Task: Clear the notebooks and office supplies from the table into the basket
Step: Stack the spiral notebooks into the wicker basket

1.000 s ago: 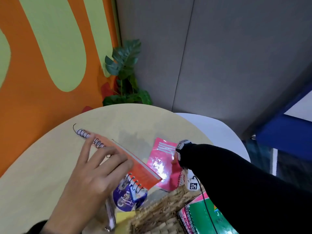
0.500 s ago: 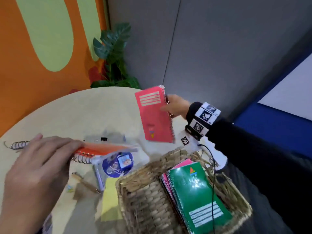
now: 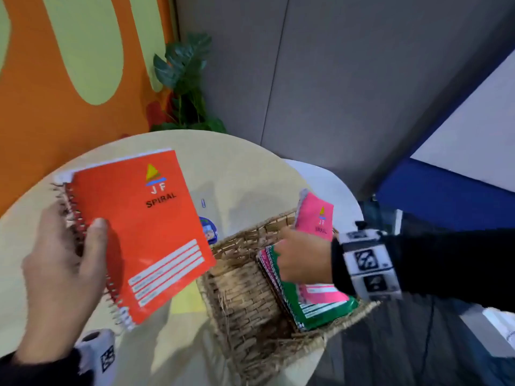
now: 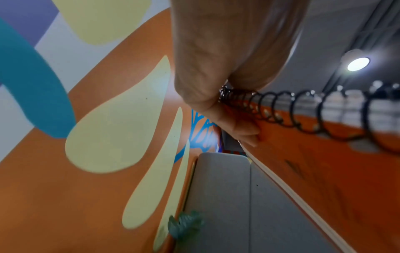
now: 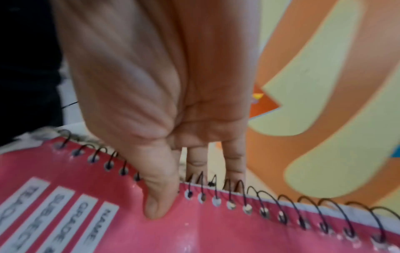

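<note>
Head view: your left hand (image 3: pixel 60 263) pinches the red spiral notebook (image 3: pixel 145 227) by its stiff wire binding above the bench (image 3: pixel 237 168), your right hand (image 3: pixel 303 257) grips the floppy-looking pink notebook (image 3: pixel 316 215) over the basket (image 3: pixel 245 302).

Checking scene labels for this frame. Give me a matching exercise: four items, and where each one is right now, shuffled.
Items:
1. orange notebook
2. pink notebook
3. green notebook
4. yellow sticky pad

Places:
A. lying in the basket under another notebook
B. flat on the table beside the basket
C. gripped at its spiral by the left hand, above the table
D. pinched at its spiral by the right hand, over the basket

Pairs: 1-C, 2-D, 3-A, 4-B
</note>
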